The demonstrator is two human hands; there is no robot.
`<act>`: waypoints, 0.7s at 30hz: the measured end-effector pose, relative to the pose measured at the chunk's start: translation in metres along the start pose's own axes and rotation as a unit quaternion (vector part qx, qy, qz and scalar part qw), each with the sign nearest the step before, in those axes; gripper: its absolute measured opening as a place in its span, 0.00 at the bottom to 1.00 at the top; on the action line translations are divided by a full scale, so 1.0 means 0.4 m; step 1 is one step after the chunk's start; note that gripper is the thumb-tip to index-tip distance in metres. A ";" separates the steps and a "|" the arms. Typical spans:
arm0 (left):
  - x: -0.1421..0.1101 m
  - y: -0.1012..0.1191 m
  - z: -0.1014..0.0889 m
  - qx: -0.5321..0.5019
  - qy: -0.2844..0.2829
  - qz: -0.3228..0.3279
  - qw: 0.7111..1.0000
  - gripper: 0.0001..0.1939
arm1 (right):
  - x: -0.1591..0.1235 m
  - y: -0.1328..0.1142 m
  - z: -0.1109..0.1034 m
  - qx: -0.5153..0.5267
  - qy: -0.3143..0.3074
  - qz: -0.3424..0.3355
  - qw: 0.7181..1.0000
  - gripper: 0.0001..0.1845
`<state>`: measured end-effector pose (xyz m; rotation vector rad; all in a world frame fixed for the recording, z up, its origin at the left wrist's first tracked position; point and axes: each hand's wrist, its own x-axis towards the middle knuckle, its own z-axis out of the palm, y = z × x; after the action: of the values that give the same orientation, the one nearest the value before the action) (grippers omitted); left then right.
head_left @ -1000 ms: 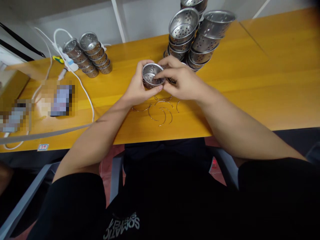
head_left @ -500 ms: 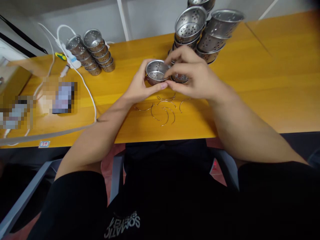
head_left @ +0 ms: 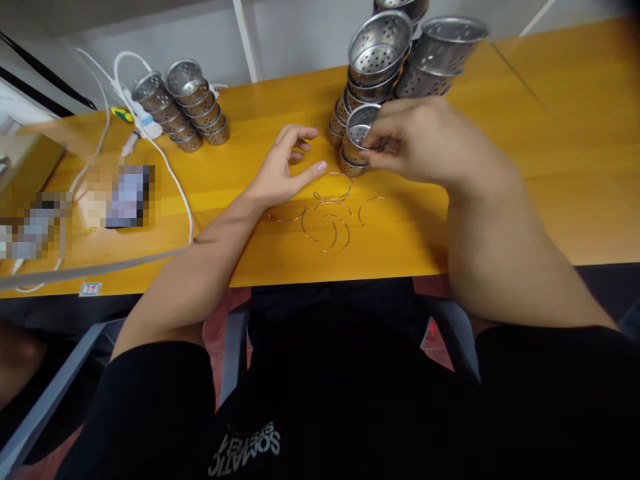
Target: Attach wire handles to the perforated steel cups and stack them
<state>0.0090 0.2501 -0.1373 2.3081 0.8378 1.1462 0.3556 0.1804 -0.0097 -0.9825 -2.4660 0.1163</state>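
Observation:
My right hand (head_left: 415, 143) grips the right side of a perforated metal cup (head_left: 359, 127), its thumb and fingers closed at the rim. That cup rests on top of another perforated cup (head_left: 353, 164) on the table. To the left, my left hand (head_left: 285, 167) holds nothing, its fingers curved and thumb apart. Several thin curved wires (head_left: 333, 207) lie loose on the wood, just in front of my hands.
Tall stacks of perforated cups (head_left: 380, 57) stand behind my right hand. Two shorter cup stacks (head_left: 193, 100) are at the back left. A phone (head_left: 131, 197) and white cables (head_left: 175, 177) lie on the yellow table (head_left: 550, 167).
My left hand has let go of the metal cup. My right hand has carried the cup right, onto the lower cup. One more curved wire shows where the cup was held.

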 end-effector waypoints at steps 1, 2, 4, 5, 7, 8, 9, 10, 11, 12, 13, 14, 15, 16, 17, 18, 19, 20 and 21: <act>0.000 0.005 -0.001 0.000 0.000 0.000 1.000 0.38 | 0.000 0.003 0.003 -0.003 0.001 0.006 1.000 0.10; 0.000 0.011 -0.002 0.001 0.001 0.000 1.000 0.37 | 0.000 0.007 0.006 -0.010 0.000 0.012 1.000 0.10; 0.000 0.021 -0.005 0.003 0.000 -0.005 1.000 0.36 | 0.000 0.017 0.012 -0.027 0.001 0.023 0.999 0.10; 0.000 0.026 -0.006 0.004 0.000 -0.006 1.000 0.35 | 0.000 0.023 0.015 -0.032 0.000 0.028 0.999 0.10; 0.000 0.033 -0.008 0.004 -0.002 -0.007 1.000 0.35 | 0.001 0.037 0.020 -0.030 -0.005 0.033 0.999 0.10; 0.000 0.037 -0.009 0.004 -0.003 -0.007 1.000 0.35 | 0.002 0.043 0.023 -0.025 -0.006 0.033 0.999 0.09; 0.000 0.039 -0.010 0.003 -0.004 -0.008 1.000 0.34 | 0.003 0.049 0.025 -0.020 -0.006 0.033 0.999 0.09; 0.001 0.042 -0.012 0.004 -0.006 -0.010 1.000 0.34 | 0.003 0.052 0.027 -0.014 -0.005 0.030 0.999 0.09; 0.001 0.044 -0.013 0.004 -0.007 -0.012 1.000 0.33 | 0.004 0.054 0.028 -0.007 -0.001 0.030 1.000 0.09; 0.001 0.046 -0.013 0.004 -0.006 -0.014 1.000 0.33 | 0.004 0.054 0.028 0.003 0.003 0.032 0.999 0.10; 0.001 0.047 -0.014 0.004 -0.005 -0.016 1.000 0.32 | 0.004 0.053 0.028 0.015 0.006 0.036 0.999 0.11; 0.002 0.048 -0.014 0.004 -0.004 -0.018 1.000 0.32 | 0.004 0.050 0.028 0.029 0.009 0.040 0.999 0.13; 0.002 0.048 -0.014 0.003 -0.003 -0.018 1.000 0.31 | 0.004 0.046 0.027 0.040 0.011 0.044 0.998 0.14; 0.003 0.048 -0.014 0.002 -0.002 -0.018 1.000 0.31 | 0.004 0.041 0.026 0.047 0.013 0.048 0.998 0.14; 0.003 0.047 -0.014 0.001 -0.003 -0.018 1.000 0.31 | 0.003 0.036 0.024 0.049 0.012 0.049 0.997 0.13; 0.003 0.047 -0.014 0.000 -0.003 -0.019 1.000 0.31 | 0.003 0.031 0.022 0.047 0.012 0.048 0.998 0.12; 0.003 0.047 -0.015 -0.001 -0.002 -0.019 1.000 0.32 | 0.003 0.026 0.020 0.041 0.013 0.047 0.998 0.10; 0.003 0.047 -0.015 -0.001 -0.001 -0.021 1.000 0.32 | 0.003 0.021 0.018 0.033 0.012 0.045 0.998 0.09; 0.003 0.047 -0.015 -0.001 -0.001 -0.022 1.000 0.32 | 0.003 0.018 0.016 0.027 0.011 0.045 0.999 0.09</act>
<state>0.0107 0.2379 -0.1216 2.2762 0.8823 1.1256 0.3564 0.1870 -0.0165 -1.0662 -2.3875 0.1991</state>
